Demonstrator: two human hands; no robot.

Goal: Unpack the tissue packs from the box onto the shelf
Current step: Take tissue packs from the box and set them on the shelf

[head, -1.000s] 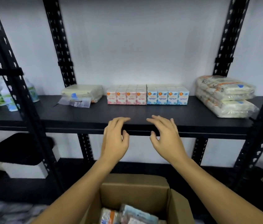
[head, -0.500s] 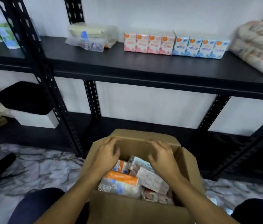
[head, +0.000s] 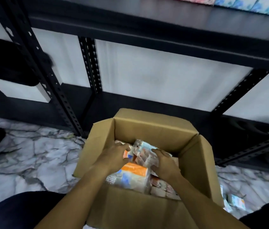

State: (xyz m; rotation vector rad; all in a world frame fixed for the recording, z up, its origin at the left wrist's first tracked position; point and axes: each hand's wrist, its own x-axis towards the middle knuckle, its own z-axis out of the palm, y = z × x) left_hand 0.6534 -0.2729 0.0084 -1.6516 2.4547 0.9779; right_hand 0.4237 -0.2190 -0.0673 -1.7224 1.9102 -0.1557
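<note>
**Both hands down in the box, on either side of a tissue pack**

So the cardboard box (head: 147,212) sits open on the marble-look floor (head: 31,154), right in front of the black metal shelf (head: 147,38), flaps folded out. It's packed with tissue packs lying every which way.

The one that matters is the clear-wrapped tissue pack (head: 144,153) near the middle of the box, a bit toward the far wall. Its long axis runs diagonally: far end with the light blue print points up and away toward the shelf, near end angles down toward the person's right. It looks tilted, resting on the packs under it.

Left hand (head: 114,158) is at the pack's left edge, fingers curled in against the wrap with the thumb tucked below. Right hand (head: 165,163) is on the pack's right side, fingers bent over its edge. It's blurry, so whether either hand actually has a firm hold I can't tell.

Just nearer the person, an orange-topped pack (head: 130,174) lies flatter, long side running roughly left to right.

Up on the shelf, the bottom edges of the pink and blue boxes (head: 246,4) show at the top right. A few loose packs (head: 235,201) lie on the floor to the right of the box.
</note>
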